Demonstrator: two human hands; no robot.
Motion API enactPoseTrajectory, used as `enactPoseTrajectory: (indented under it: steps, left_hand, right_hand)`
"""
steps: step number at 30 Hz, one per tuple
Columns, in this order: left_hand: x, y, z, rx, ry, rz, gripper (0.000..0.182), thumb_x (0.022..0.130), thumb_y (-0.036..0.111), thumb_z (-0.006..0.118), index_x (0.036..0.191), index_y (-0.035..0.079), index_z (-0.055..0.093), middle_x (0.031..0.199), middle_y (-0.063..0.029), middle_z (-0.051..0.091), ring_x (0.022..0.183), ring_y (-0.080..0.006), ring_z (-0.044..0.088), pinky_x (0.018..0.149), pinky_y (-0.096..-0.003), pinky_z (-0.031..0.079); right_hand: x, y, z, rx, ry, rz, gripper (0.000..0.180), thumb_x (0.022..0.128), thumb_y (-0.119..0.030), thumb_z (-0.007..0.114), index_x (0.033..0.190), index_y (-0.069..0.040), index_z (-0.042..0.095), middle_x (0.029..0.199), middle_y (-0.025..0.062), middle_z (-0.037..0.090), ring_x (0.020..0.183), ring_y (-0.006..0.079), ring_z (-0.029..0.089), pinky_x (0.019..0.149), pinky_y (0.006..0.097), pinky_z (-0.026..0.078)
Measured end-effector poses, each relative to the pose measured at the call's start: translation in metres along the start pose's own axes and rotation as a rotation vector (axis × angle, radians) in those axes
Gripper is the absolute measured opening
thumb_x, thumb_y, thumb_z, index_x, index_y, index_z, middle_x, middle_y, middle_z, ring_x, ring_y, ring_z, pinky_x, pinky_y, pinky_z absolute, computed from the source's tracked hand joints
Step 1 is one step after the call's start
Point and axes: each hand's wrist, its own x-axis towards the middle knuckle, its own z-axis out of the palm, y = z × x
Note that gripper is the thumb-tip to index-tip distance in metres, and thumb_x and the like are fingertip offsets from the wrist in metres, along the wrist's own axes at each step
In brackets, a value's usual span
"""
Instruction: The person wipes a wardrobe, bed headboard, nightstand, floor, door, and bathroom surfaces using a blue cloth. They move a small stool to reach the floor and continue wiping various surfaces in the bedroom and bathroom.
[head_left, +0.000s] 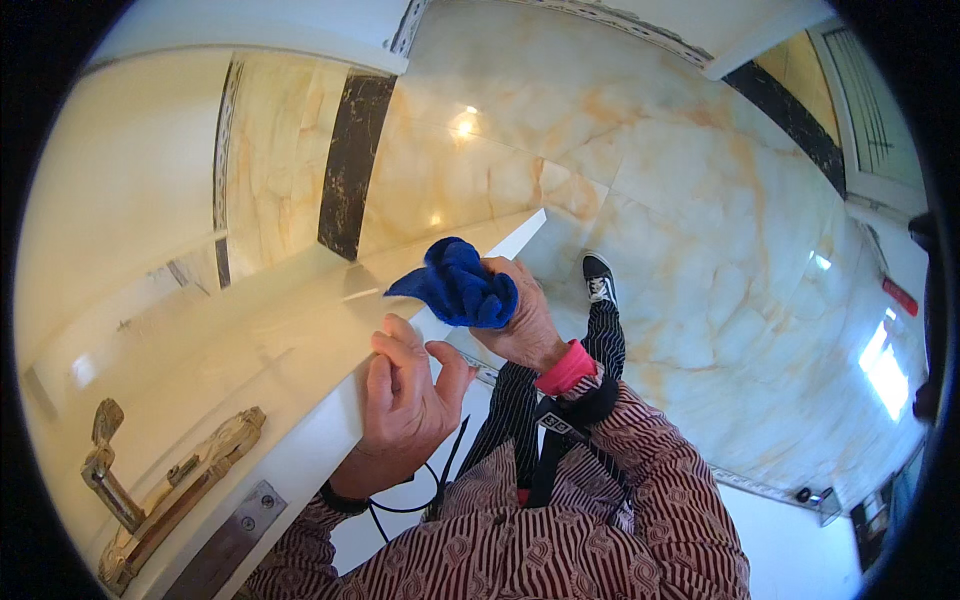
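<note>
A crumpled blue cloth (469, 289) is bunched in my right hand (525, 319), right by the narrow white edge of a door (330, 420). Whether the cloth touches the door cannot be made out. My left hand (412, 397) is lower along the same edge, its fingers bent and apart, with nothing in them; it appears to rest against the door. On the door's glossy cream face (247, 337) is an ornate gold-toned lever handle (120, 495) with a long backplate (191, 487). A metal latch plate (259, 506) with screws is set in the edge.
Shiny marble-look tiles (675, 225) cover the floor. A dark marbled strip (356, 165) crosses at the left, another (787, 120) at the upper right. My shoe (598, 276) stands right of the door. A black cable (405, 510) hangs near my left wrist. A red object (900, 296) lies far right.
</note>
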Motion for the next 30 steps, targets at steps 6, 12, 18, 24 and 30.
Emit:
enactPoseTrajectory:
  steps: [6, 12, 18, 24, 30]
  left_hand:
    - [-0.027, 0.031, -0.003, -0.043, 0.02, -0.102, 0.034, 0.093, 0.039, 0.05, 0.085, 0.006, 0.056, 0.101, -0.0275, 0.065, 0.092, -0.0314, 0.058, 0.084, -0.0337, 0.044]
    - [-0.044, 0.058, -0.019, -0.157, -0.117, -0.147, 0.038, 0.087, 0.039, 0.062, 0.095, 0.003, 0.057, 0.115, -0.0313, 0.058, 0.108, -0.0371, 0.053, 0.092, -0.0388, 0.045]
    - [-0.068, 0.095, 0.013, -0.339, 0.025, -0.197, 0.025, 0.083, 0.024, 0.066, 0.093, 0.004, 0.058, 0.115, -0.0227, 0.061, 0.111, -0.0307, 0.054, 0.093, -0.0385, 0.045]
    - [-0.112, 0.144, 0.048, -1.219, 0.3, -0.817, 0.013, 0.078, 0.01, 0.068, 0.09, 0.004, 0.063, 0.095, -0.0106, 0.067, 0.09, -0.0232, 0.064, 0.078, -0.0362, 0.051]
    - [-0.163, 0.192, 0.045, -1.424, 0.29, -1.753, 0.032, 0.082, 0.02, 0.072, 0.106, -0.001, 0.063, 0.098, -0.0127, 0.067, 0.087, -0.0216, 0.064, 0.075, -0.0325, 0.052]
  right_hand:
    - [-0.023, 0.062, 0.016, 0.172, 0.028, 0.124, 0.048, 0.068, -0.003, 0.07, 0.111, -0.003, 0.049, 0.097, 0.0101, 0.059, 0.092, 0.0221, 0.058, 0.085, 0.0322, 0.046]
    - [-0.035, 0.125, 0.024, 0.585, 0.024, 0.234, 0.063, 0.068, 0.001, 0.06, 0.129, 0.0, 0.045, 0.125, 0.0141, 0.058, 0.119, 0.0209, 0.053, 0.1, 0.0291, 0.04]
    - [-0.055, 0.1, 0.022, 0.081, -0.11, 0.319, 0.049, 0.068, 0.001, 0.062, 0.116, 0.001, 0.055, 0.118, 0.0093, 0.061, 0.11, 0.0189, 0.057, 0.095, 0.0287, 0.043]
    - [-0.07, 0.054, 0.044, 0.177, -0.187, 0.067, 0.05, 0.065, -0.004, 0.071, 0.111, -0.003, 0.051, 0.097, 0.0109, 0.061, 0.092, 0.0233, 0.06, 0.085, 0.0345, 0.047]
    - [-0.117, 0.048, 0.056, 0.103, -0.352, 0.046, 0.056, 0.062, -0.006, 0.072, 0.113, -0.002, 0.05, 0.103, 0.0174, 0.058, 0.101, 0.0366, 0.055, 0.088, 0.0412, 0.045]
